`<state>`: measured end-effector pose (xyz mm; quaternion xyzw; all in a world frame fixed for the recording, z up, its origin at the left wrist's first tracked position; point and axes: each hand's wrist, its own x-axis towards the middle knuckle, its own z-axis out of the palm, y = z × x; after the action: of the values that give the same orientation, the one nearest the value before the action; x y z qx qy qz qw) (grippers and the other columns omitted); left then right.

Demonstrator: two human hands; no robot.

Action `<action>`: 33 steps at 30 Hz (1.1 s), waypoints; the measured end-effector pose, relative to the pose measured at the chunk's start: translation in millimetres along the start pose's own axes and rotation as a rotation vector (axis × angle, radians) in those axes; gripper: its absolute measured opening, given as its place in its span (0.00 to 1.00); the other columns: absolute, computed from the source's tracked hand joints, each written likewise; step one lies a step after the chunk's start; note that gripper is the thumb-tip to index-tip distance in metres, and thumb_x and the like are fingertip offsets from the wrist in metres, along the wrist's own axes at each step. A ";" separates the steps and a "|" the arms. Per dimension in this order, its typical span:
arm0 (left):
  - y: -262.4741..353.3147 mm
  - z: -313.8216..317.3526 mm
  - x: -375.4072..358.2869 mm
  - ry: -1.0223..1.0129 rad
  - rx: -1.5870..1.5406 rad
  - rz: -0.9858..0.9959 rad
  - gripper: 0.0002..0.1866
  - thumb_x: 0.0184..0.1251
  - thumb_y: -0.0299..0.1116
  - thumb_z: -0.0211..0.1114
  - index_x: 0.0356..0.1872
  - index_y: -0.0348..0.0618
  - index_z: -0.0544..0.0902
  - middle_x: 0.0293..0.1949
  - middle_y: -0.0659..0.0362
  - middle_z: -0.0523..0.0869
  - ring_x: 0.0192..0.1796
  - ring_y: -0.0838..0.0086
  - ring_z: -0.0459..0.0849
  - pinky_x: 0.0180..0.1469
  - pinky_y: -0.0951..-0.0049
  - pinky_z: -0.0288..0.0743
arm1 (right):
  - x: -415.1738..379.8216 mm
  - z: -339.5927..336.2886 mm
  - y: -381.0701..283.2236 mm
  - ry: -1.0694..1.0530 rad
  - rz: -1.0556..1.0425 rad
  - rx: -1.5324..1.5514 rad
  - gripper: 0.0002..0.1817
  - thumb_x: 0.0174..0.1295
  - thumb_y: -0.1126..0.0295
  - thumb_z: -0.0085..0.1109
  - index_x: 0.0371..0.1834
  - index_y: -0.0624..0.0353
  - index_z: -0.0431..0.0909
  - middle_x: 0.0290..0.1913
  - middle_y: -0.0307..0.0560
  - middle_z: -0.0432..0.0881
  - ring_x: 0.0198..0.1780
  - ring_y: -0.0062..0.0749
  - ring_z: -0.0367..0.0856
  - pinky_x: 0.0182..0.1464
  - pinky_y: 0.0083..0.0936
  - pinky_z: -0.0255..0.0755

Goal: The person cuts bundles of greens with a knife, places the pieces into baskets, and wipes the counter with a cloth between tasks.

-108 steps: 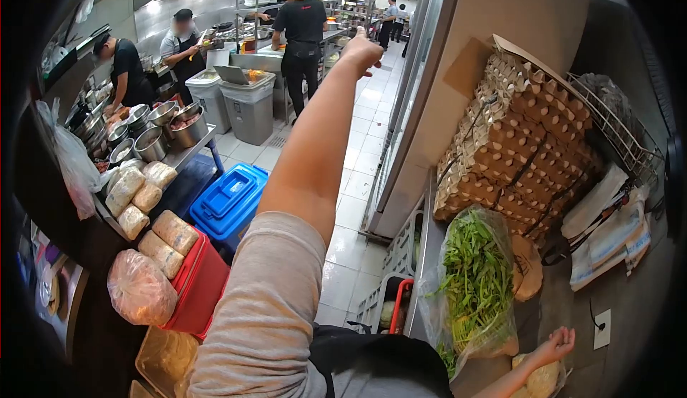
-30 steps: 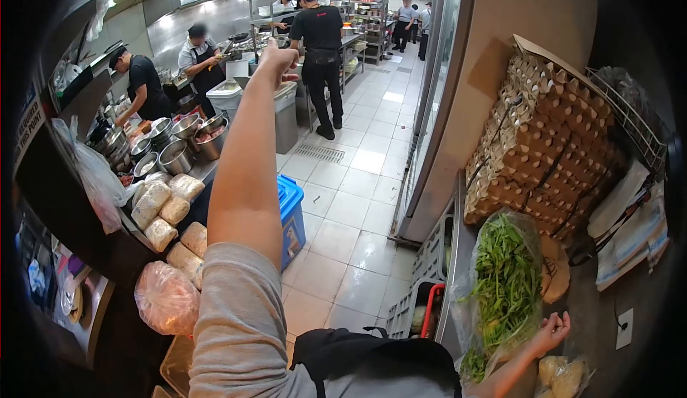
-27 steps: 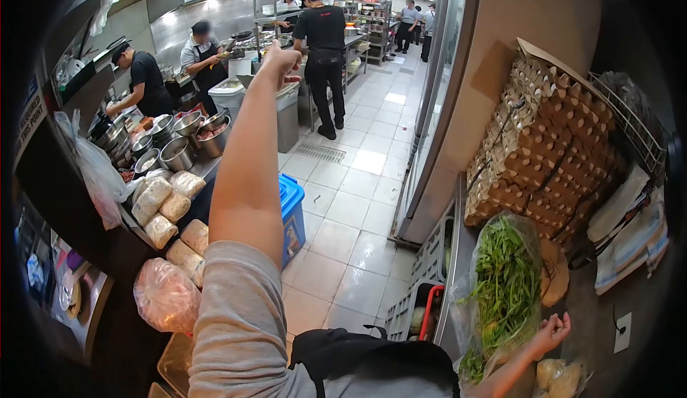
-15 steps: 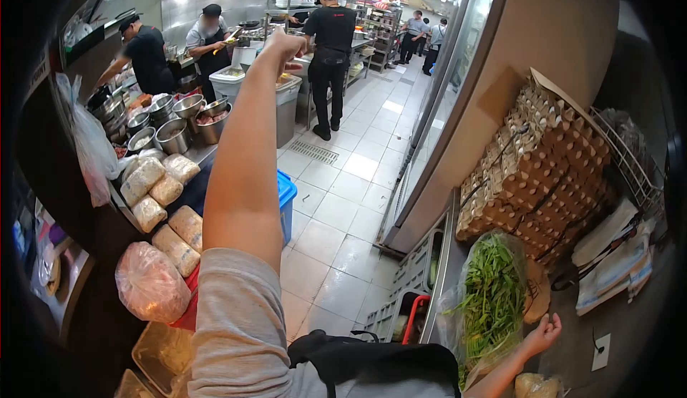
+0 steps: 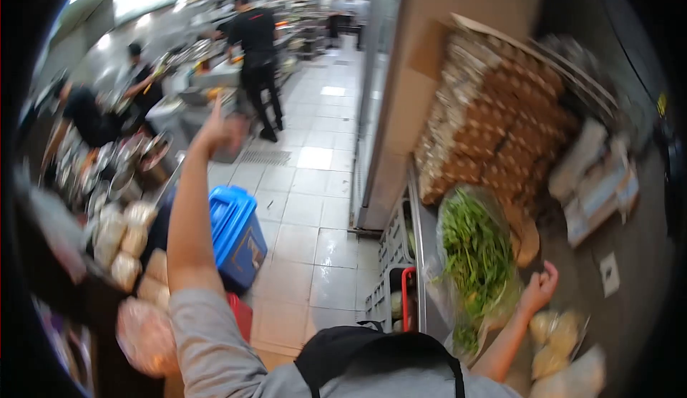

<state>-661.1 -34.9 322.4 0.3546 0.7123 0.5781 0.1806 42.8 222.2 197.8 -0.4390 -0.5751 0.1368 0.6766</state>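
My left hand (image 5: 221, 132) is stretched far forward into the aisle, blurred, with one finger extended and nothing visible in it. Below that arm stands a blue lidded bin (image 5: 240, 237). My right hand (image 5: 540, 288) is low on the right, fingers loosely bent and apart, holding nothing. Just left of it lies a clear plastic bag of leafy greens (image 5: 478, 251) on the counter. Below it are plastic bags of pale yellowish food (image 5: 557, 337), whose kind I cannot make out.
Tall stacked egg trays (image 5: 501, 112) stand behind the greens. Crates (image 5: 390, 294) sit under the counter edge. At left are wrapped packs (image 5: 136, 237), a pinkish bag (image 5: 147, 335) and metal pots (image 5: 154, 153). A person in black (image 5: 254, 44) stands in the tiled aisle; others work at left.
My view has turned and tilted down. My left arm has lowered and shifted left, exposing more of the blue bin. My right hand stays beside the greens, fingers still loosely bent.
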 end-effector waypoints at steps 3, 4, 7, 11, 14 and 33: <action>-110.7 89.0 -10.7 -0.595 0.237 -0.212 0.51 0.49 0.22 0.64 0.73 0.58 0.43 0.43 0.48 0.81 0.39 0.65 0.82 0.41 0.63 0.79 | -36.4 -15.8 -28.1 0.081 0.052 -0.153 0.24 0.43 0.88 0.51 0.45 0.57 0.78 0.22 0.29 0.63 0.24 0.14 0.61 0.28 0.14 0.58; -144.2 131.6 -19.2 -0.774 0.326 -0.237 0.50 0.49 0.23 0.64 0.72 0.57 0.45 0.44 0.48 0.81 0.40 0.64 0.82 0.42 0.62 0.79 | -56.8 -25.0 -24.9 0.076 0.154 -0.186 0.25 0.42 0.88 0.52 0.46 0.55 0.76 0.27 0.31 0.68 0.27 0.16 0.65 0.28 0.16 0.61; -224.0 282.6 -67.1 -1.257 0.519 -0.160 0.46 0.50 0.27 0.65 0.70 0.54 0.49 0.46 0.48 0.80 0.42 0.62 0.82 0.45 0.62 0.78 | -116.2 -41.4 -38.8 -0.130 0.444 -0.042 0.31 0.39 0.88 0.54 0.51 0.54 0.69 0.41 0.43 0.76 0.44 0.29 0.78 0.34 0.23 0.72; -269.2 415.3 -113.3 -1.659 0.710 0.137 0.40 0.51 0.32 0.65 0.67 0.50 0.56 0.49 0.47 0.79 0.46 0.59 0.81 0.48 0.61 0.76 | -185.3 -43.2 -19.2 -0.426 0.255 -0.395 0.40 0.39 0.80 0.65 0.62 0.53 0.66 0.58 0.56 0.69 0.61 0.52 0.67 0.61 0.43 0.63; -280.5 476.1 -122.0 -1.757 0.788 0.352 0.37 0.52 0.35 0.66 0.65 0.47 0.61 0.51 0.46 0.79 0.48 0.56 0.80 0.51 0.60 0.75 | -181.3 -33.1 -89.6 -0.435 0.187 -0.402 0.20 0.54 0.67 0.61 0.51 0.55 0.73 0.41 0.49 0.80 0.45 0.49 0.79 0.45 0.43 0.71; -30.9 561.4 -481.8 -1.246 -0.078 1.223 0.15 0.62 0.34 0.61 0.46 0.35 0.77 0.45 0.45 0.80 0.51 0.51 0.77 0.55 0.56 0.68 | -573.8 -172.5 -273.6 0.758 0.967 -1.174 0.19 0.54 0.61 0.66 0.15 0.60 0.71 0.15 0.53 0.72 0.17 0.46 0.71 0.21 0.35 0.63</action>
<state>33.6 9.1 69.8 0.9198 0.1484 0.2983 0.2074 -62.4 -407.0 33.8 -0.9325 -0.0363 -0.0661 0.3531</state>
